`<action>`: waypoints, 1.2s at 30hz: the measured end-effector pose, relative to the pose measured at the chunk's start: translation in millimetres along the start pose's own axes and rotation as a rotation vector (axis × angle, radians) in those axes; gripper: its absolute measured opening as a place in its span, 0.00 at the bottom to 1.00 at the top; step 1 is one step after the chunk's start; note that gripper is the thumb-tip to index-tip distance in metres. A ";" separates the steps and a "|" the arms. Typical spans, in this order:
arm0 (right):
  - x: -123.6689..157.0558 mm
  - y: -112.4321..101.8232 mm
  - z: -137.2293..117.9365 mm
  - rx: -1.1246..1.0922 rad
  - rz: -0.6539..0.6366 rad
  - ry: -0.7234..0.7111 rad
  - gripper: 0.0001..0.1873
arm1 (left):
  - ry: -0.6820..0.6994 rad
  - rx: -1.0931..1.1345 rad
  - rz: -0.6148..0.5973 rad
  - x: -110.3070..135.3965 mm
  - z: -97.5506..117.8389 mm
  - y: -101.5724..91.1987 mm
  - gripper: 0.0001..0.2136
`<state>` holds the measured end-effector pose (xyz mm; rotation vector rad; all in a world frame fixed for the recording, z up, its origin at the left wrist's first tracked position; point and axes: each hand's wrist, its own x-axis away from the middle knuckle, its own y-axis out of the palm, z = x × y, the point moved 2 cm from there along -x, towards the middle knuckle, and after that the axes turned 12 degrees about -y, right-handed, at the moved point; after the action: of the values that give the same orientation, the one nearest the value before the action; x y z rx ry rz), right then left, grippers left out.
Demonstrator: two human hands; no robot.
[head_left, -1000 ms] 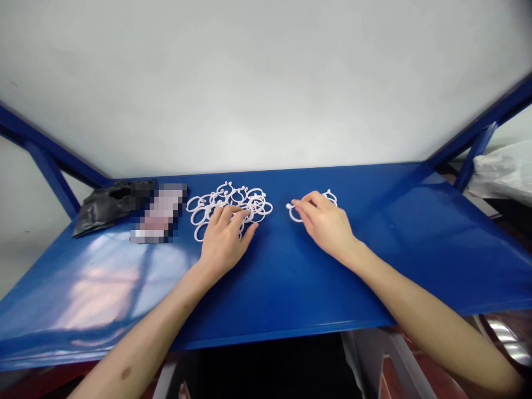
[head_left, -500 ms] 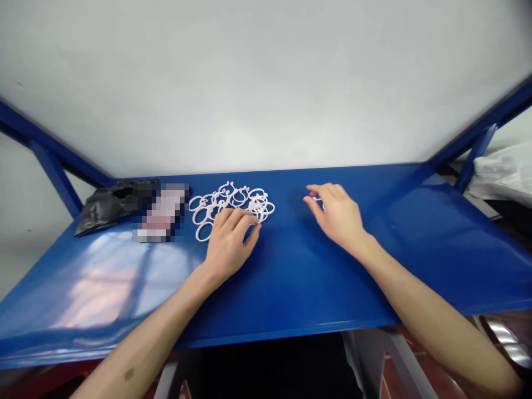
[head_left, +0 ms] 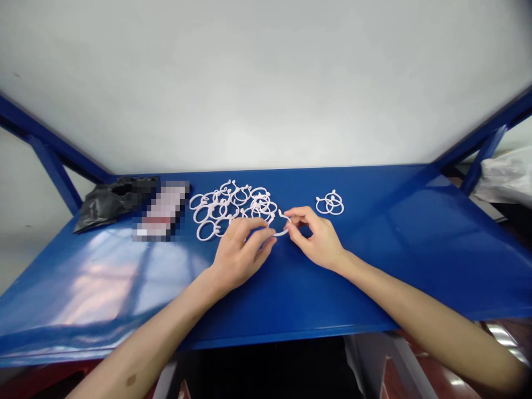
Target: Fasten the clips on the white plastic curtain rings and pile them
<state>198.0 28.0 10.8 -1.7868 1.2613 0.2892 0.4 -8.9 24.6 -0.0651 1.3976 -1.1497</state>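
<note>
A heap of several white plastic rings [head_left: 229, 209] lies on the blue metal shelf [head_left: 374, 266]. A small cluster of white rings [head_left: 330, 204] sits apart to the right. My left hand [head_left: 241, 252] and my right hand [head_left: 313, 238] meet just in front of the heap. Both pinch one white open ring [head_left: 281, 224] between thumb and fingers, the left at its near-left end, the right at its right side.
A crumpled black plastic bag [head_left: 108, 202] and a blurred-out pink packet [head_left: 162, 213] lie at the shelf's back left. Blue frame struts rise at both sides. A white wall stands behind. A white bag [head_left: 505, 177] lies off to the right.
My right hand left the small cluster on the right and came back to the middle. My left hand drew one ring out of the heap, and both hands now grip it.
</note>
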 end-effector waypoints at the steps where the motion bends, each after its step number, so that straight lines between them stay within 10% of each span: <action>1: 0.0 -0.6 -0.7 0.016 0.005 -0.030 0.11 | -0.076 0.028 0.014 -0.2 -1.9 -0.3 0.07; 9: 1.0 2.8 -8.7 0.055 -0.055 -0.282 0.07 | -0.295 0.154 -0.218 5.3 -9.6 8.8 0.07; 22: 9.7 11.1 -10.2 0.183 -0.256 -0.393 0.09 | -0.049 0.014 -0.145 10.1 -13.9 15.0 0.12; 36: -13.1 -66.5 61.3 0.807 -0.089 0.126 0.12 | -0.169 -0.465 -0.174 5.4 -28.2 20.5 0.05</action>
<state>266.0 88.4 19.7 -1.1611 1.1489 -0.3527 -10.8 14.0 0.1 -0.6109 1.5023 -0.9131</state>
